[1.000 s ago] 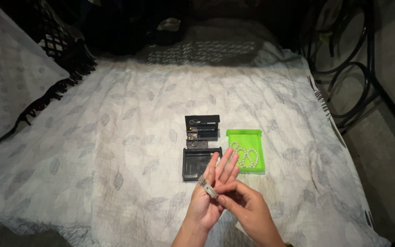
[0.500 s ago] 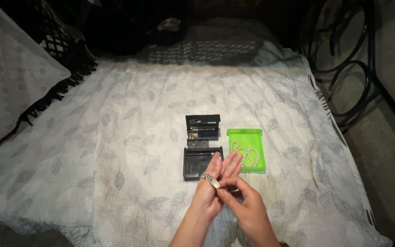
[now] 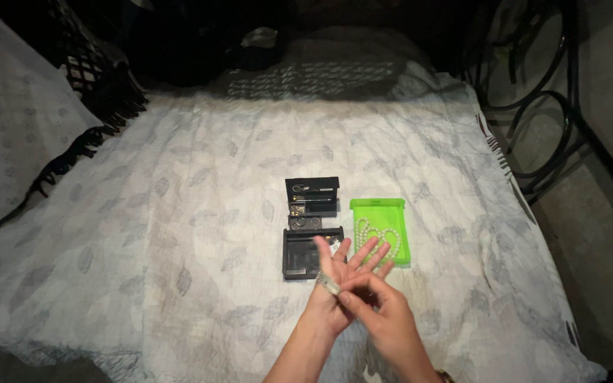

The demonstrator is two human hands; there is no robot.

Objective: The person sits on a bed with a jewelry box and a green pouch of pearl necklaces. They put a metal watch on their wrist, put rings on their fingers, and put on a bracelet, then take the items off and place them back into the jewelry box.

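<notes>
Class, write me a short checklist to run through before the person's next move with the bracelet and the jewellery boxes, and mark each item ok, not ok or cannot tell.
1. Bracelet sits around the left hand near the knuckles: ok.
2. Right hand fingers touch the left palm beside the bracelet: ok.
3. Bracelet clasp fastened: cannot tell.
4. Black jewellery box lies open on the bedspread, within view: ok.
5. Pearl necklace lies inside the green tray: ok.
6. Both hands held above the bedspread, clear of the tray: ok.
</notes>
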